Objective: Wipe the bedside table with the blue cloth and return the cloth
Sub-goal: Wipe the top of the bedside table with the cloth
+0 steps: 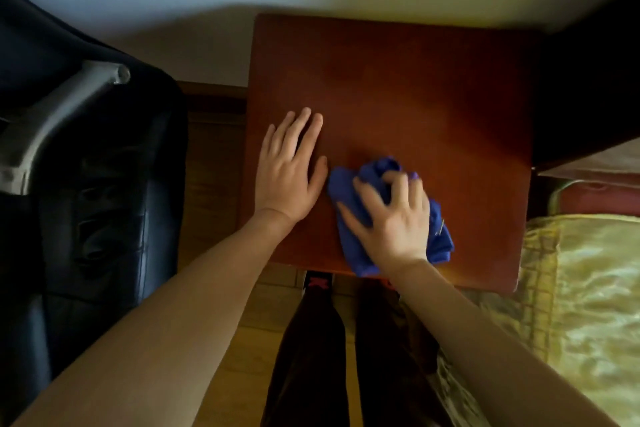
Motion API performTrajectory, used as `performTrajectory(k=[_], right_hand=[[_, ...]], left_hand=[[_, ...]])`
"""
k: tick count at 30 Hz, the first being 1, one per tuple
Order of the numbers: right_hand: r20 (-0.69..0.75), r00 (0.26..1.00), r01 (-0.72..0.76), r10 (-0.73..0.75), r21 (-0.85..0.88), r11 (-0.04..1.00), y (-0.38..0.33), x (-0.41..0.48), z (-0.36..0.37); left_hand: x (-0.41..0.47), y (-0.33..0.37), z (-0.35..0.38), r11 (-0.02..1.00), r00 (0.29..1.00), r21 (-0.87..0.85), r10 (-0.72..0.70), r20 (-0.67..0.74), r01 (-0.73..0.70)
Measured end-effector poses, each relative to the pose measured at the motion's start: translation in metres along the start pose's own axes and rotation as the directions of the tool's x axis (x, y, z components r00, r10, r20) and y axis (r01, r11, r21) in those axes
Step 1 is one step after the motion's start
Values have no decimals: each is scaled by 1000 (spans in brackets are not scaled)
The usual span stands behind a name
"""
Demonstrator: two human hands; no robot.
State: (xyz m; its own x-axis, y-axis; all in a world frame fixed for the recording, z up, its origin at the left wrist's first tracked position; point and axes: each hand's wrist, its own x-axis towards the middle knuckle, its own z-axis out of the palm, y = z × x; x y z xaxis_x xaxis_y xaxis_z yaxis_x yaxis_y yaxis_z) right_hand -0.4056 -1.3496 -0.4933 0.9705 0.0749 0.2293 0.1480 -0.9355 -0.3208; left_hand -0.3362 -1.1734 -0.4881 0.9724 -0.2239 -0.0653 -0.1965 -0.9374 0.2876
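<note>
The bedside table [415, 87] has a reddish-brown wooden top and stands against the wall. A crumpled blue cloth [349, 236] lies on its near middle part, reaching the front edge. My right hand [394, 215] presses down on the cloth with fingers curled into its folds. My left hand [291, 170] lies flat on the table's left part, fingers spread, just left of the cloth and holding nothing.
A dark leather chair [86, 184] with a grey armrest [52, 121] stands to the left. A bed with a gold-coloured cover [581, 288] adjoins the table on the right. My legs and shoes stand on the wooden floor [214, 184] below the front edge.
</note>
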Motion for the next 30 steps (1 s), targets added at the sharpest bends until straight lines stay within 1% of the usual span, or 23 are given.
performTrajectory(k=[2, 3, 4, 5, 6, 7, 8, 9, 10, 11, 13, 15, 16, 18, 19, 20, 21, 23, 24, 25, 26, 28, 30], right_hand=[[50, 990, 128, -130, 36, 991, 23, -39, -17], [59, 987, 145, -147, 26, 989, 41, -51, -26], [61, 991, 121, -120, 0, 993, 59, -55, -33], [41, 998, 43, -42, -30, 999, 71, -53, -38], [-19, 996, -87, 86, -64, 994, 78, -44, -38], [-105, 961, -265, 256, -86, 960, 77, -28, -33], [-181, 896, -426, 406, -89, 900, 71, -8, -24], [-232, 842, -516, 486, -84, 853, 59, 14, -15], [-249, 831, -531, 497, -87, 843, 43, 31, -4], [-232, 867, -471, 441, -94, 877, 25, 39, 3], [-124, 965, -241, 230, -80, 967, -3, 25, 9], [-29, 998, -53, 52, -37, 998, -5, -14, 0], [0, 1000, -13, 13, -19, 1000, 6, -33, -7], [9, 1000, -13, 13, -34, 999, 38, -62, -24], [-3, 999, -49, 49, -55, 997, 53, -66, -31], [-35, 992, -124, 121, -76, 989, 63, -62, -34], [-96, 967, -245, 236, -97, 965, 67, -51, -33], [-223, 844, -520, 488, -114, 847, 53, -16, -20], [-265, 807, -570, 528, -117, 813, 40, 2, -10], [-276, 813, -558, 513, -119, 821, 24, 16, -1], [-250, 858, -487, 449, -116, 866, 8, 23, 7], [-129, 955, -281, 268, -105, 954, -16, 9, 12], [-31, 993, -116, 114, -61, 991, -15, -21, 2]], left_hand=[[-1, 1, 0, 1000, 1000, 4, -8, -1, 8], [0, 1, 1, 1000, 1000, 12, -16, -2, 16], [0, 2, 2, 1000, 1000, 21, -20, -3, 20], [0, 3, 3, 999, 1000, 27, -20, -6, 20], [0, 3, 4, 999, 1000, 31, -21, -12, 21], [-1, 2, 5, 999, 1000, 33, -23, -20, 24], [0, 2, 5, 999, 999, 30, -23, -26, 24], [-1, 2, 4, 999, 999, 23, -21, -28, 22], [0, 2, 4, 1000, 999, 17, -16, -32, 17], [0, 2, 3, 1000, 999, 11, -7, -35, 8], [-2, 1, 2, 1000, 1000, -3, 6, -28, -6], [-1, 0, 1, 1000, 1000, -2, 11, -12, -11], [0, 0, 1, 1000, 1000, 2, 7, -9, -7], [0, 0, 2, 1000, 1000, 7, -11, -4, 11], [-1, 0, 3, 1000, 1000, 8, -17, -5, 17], [-1, 1, 4, 1000, 1000, 10, -18, -10, 18], [-1, 1, 5, 1000, 1000, 12, -15, -16, 15], [-1, 1, 5, 1000, 1000, 16, -12, -27, 12], [-1, 0, 5, 1000, 999, 19, -8, -32, 9], [-1, 0, 5, 1000, 999, 21, -1, -34, 1], [-1, 0, 4, 1000, 999, 21, 7, -34, -7], [-1, -1, 3, 1000, 1000, 16, 17, -19, -16], [0, -1, 1, 1000, 1000, 9, 8, -8, -8]])
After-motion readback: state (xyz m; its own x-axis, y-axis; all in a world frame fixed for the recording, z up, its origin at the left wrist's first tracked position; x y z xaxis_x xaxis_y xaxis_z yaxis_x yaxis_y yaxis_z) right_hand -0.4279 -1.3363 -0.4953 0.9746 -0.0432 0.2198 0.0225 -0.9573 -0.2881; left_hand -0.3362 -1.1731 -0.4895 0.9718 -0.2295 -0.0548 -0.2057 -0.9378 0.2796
